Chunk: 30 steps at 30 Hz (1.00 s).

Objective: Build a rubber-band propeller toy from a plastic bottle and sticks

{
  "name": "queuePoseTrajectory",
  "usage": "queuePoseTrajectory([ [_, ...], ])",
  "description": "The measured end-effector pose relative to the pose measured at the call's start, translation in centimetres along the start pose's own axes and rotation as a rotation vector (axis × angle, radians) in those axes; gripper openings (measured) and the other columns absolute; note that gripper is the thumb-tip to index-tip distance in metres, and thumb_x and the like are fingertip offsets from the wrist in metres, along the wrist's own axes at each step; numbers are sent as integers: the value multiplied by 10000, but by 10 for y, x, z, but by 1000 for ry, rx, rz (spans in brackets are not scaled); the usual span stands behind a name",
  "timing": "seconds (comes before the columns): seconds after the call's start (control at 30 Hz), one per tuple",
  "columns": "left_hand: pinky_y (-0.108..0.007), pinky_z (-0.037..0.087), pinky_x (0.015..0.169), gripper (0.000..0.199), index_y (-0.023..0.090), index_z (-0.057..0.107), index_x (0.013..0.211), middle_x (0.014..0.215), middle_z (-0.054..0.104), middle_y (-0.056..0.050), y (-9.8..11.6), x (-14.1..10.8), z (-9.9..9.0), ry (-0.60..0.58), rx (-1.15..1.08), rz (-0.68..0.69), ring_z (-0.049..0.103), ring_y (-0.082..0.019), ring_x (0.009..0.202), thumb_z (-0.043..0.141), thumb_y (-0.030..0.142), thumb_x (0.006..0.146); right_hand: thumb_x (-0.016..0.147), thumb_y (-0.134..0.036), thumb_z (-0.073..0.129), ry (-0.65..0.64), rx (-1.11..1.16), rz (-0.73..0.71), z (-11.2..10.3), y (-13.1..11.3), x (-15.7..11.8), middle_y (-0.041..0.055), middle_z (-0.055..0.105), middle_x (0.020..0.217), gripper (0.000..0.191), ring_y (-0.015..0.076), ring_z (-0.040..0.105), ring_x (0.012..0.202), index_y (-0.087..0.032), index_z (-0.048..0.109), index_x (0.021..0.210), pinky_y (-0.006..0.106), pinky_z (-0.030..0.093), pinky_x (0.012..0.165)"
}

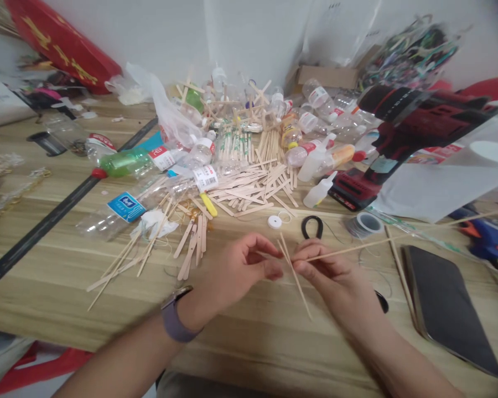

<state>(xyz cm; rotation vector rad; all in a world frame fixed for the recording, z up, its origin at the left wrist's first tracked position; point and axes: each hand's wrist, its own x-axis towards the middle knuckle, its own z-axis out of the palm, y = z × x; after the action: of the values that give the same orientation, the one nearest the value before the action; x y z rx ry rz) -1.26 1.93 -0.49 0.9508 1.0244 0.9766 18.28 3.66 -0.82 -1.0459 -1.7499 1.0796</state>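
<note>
Thin wooden sticks (301, 287), two of them nearly side by side and crossed by a long one (357, 247), meet at the fingertips of my right hand (330, 271). That hand is closed on them in a pinch, and the long stick runs out to the right. My left hand (249, 262), with a watch (178, 315) on its wrist, is curled just left of the crossing. Its fingertips come up against the sticks; whatever they pinch is too small to make out. Beyond the hands lie a white spool (274, 221) and black-handled scissors (312, 226), partly hidden.
Flat craft sticks (249, 190) are heaped mid-table among plastic bottles (124, 164). A red-black power drill (398, 132) stands at right, near a wire spool (365, 224), a phone (450, 307) and a blue glue gun (487, 232). A dark bar (45, 218) crosses the left side.
</note>
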Motion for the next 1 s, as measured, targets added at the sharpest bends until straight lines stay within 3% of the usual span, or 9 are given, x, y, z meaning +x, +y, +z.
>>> queuePoseTrajectory([
  [0.13,-219,457,605,99,184,619,849,731,628,44,7,6,-10,392,-19,189,576,-88,625,690,201,781,879,-230,622,-56,-486,-107,-11,1,11,58,687,807,130,230,655,764,-226,707,781,359,507,693],
  [0.2,-203,415,550,116,187,601,829,696,584,61,12,7,-12,483,-76,265,518,-72,578,695,193,761,884,-193,590,-111,-637,-143,-8,6,13,77,680,808,156,237,650,747,-213,685,762,363,506,675],
  [0.33,-201,386,529,146,187,595,833,714,570,63,14,4,-11,452,-100,261,481,-59,551,710,200,745,879,-129,561,-188,-760,-158,5,17,11,94,678,794,178,244,650,734,-194,653,741,364,514,673],
  [1.0,-195,386,532,147,178,613,824,717,570,53,11,0,-6,372,-86,206,466,-71,581,718,195,724,899,-169,563,-159,-752,-134,7,20,3,77,711,799,174,247,670,758,-207,665,764,360,505,692],
])
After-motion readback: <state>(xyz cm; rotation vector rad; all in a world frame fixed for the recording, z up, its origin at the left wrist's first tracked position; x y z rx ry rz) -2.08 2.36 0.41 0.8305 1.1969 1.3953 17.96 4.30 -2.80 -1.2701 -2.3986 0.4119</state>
